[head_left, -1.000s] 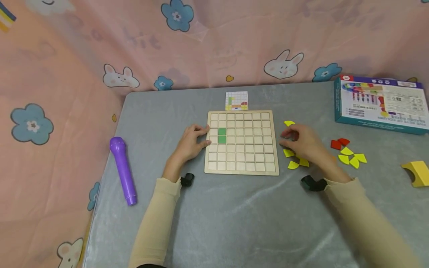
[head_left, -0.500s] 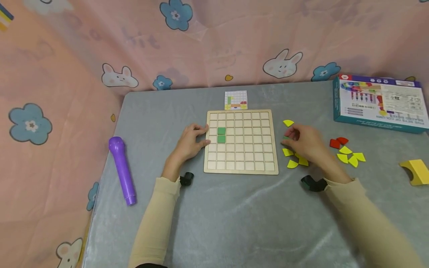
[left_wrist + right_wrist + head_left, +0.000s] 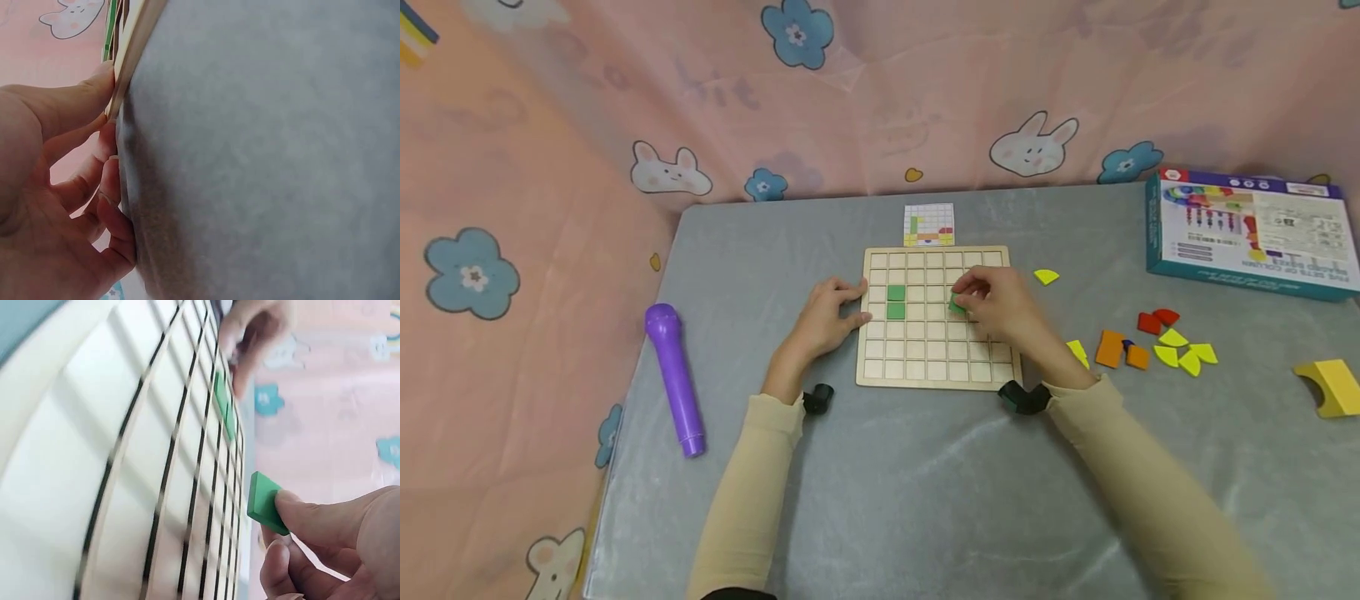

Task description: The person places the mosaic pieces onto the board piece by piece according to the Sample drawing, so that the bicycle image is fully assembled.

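Note:
A wooden grid board (image 3: 917, 383) lies on the table with two green square tiles (image 3: 896, 293) in adjoining cells, one above the other. My left hand (image 3: 827, 321) rests at the board's left edge, thumb and index finger apart along it; in the left wrist view the thumb (image 3: 94, 94) touches the wooden rim. Over the right half of the board, my right hand (image 3: 1003, 308) pinches another green square tile (image 3: 264, 503) between thumb and fingers. That tile is tilted and held above the cells in the right wrist view. The right hand covers some cells in the head view.
A printed pattern card (image 3: 929, 225) lies behind the board. To the right are yellow quarter-circle pieces (image 3: 1046, 277), orange pieces (image 3: 1109, 348), red pieces (image 3: 1148, 323), a yellow arch block (image 3: 1330, 387) and a box (image 3: 1251, 233). A purple toy microphone (image 3: 676, 379) lies left.
My right hand has picked up a green square tile from beside the board and moved left over the grid, uncovering the orange pieces. My left hand has stayed at the board's edge.

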The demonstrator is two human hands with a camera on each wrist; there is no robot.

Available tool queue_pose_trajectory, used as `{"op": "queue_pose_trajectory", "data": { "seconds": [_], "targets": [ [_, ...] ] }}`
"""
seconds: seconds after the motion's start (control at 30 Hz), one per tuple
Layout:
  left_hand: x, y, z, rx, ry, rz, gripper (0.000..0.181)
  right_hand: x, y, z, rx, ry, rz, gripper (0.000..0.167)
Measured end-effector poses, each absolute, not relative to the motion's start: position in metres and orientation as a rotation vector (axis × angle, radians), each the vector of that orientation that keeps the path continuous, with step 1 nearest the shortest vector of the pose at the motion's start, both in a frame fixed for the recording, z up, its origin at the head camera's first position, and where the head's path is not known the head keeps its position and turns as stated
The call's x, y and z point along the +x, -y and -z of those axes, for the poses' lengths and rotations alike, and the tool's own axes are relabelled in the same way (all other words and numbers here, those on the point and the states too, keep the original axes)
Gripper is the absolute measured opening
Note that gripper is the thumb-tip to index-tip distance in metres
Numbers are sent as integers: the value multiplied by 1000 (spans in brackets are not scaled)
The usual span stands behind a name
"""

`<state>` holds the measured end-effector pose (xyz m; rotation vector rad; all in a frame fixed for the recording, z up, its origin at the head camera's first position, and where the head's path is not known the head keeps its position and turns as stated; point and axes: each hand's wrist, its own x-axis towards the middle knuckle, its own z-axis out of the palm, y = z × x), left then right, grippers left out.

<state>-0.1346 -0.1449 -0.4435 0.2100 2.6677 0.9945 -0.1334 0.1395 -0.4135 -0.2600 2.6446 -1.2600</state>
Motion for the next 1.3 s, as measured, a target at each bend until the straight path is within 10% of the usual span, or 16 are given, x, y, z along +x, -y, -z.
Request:
{"op": "queue_pose_trajectory", "data": {
  "seconds": [0.47, 1.3],
  "targets": [
    [-137, 145, 446, 227, -2669, -1010, 58, -130, -68, 433, -372, -2512, 1303, 6],
    [-137, 145, 444, 217, -2660, -1011, 58, -128, -73, 439, -301, -2629, 1255, 5]
  ]
}}
